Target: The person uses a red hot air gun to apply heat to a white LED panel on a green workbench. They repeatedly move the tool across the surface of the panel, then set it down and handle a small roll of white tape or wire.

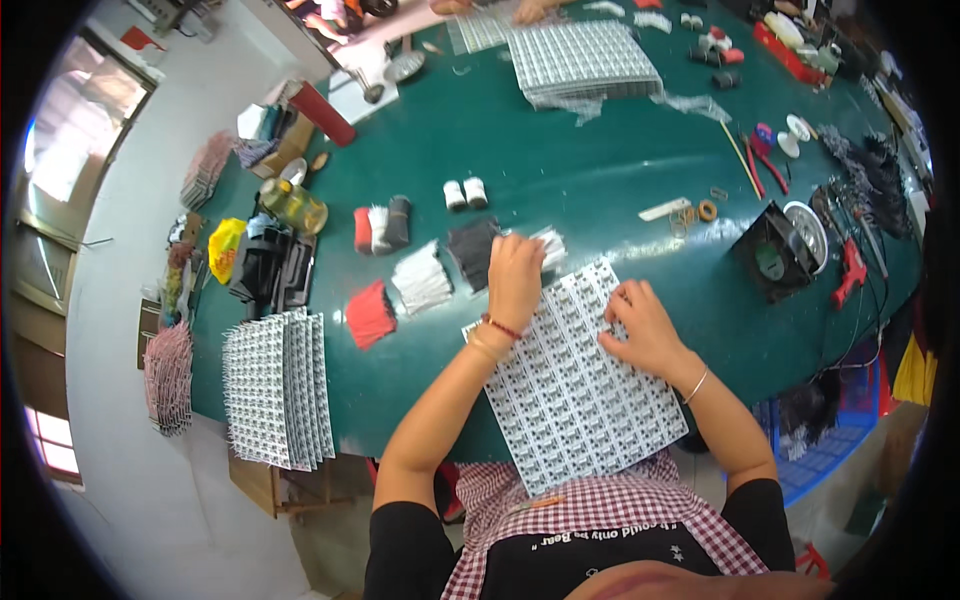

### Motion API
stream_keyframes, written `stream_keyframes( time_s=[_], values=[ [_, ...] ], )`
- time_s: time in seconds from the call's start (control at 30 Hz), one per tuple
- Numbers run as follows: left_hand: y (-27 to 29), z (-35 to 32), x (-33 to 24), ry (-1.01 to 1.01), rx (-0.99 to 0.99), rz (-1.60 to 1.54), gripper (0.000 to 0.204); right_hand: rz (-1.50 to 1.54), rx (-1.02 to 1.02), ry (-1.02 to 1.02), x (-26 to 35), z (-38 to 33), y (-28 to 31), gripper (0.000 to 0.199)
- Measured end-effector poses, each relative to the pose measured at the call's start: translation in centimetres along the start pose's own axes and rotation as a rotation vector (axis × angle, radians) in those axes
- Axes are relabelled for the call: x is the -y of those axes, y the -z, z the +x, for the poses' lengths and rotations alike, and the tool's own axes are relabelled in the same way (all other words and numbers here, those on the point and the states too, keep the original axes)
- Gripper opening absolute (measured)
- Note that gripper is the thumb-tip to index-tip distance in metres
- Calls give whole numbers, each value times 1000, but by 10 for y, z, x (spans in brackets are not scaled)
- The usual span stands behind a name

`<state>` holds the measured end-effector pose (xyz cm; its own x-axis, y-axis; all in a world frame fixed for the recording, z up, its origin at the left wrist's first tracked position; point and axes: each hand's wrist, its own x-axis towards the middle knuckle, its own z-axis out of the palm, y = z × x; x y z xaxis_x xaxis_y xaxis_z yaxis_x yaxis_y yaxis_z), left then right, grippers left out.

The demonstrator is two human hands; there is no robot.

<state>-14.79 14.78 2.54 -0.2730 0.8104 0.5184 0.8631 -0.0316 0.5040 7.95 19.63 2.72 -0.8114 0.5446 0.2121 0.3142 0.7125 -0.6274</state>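
A checked apron [600, 520] sits nearest. On the green table [560, 170] lies a white panel of small circuit boards [570, 390]; the left hand [515, 280] and right hand [640, 330] press on its far edge, fingers curled.

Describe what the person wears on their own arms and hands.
Both hands are bare, without gloves. The left hand has a red beaded bracelet and a pale band at the wrist. The right hand has a thin silver bangle at the wrist. Short black sleeves end above the elbows, leaving the forearms uncovered.
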Motion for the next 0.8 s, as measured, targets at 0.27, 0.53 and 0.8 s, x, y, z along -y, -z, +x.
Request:
stream_keyframes(
  time_s=[0.27,0.53,0.8],
  values=[
    [53,-42,-30,464,150,-666,15,4,-37,40,-3,0,-2,24],
    [88,-83,-46,667,232,-974,20,-52,-30,42,-4,-3,-1,24],
    [88,-104,-81,719,409,-1022,19,256,82,11,96,-17,21,23]
  ],
)
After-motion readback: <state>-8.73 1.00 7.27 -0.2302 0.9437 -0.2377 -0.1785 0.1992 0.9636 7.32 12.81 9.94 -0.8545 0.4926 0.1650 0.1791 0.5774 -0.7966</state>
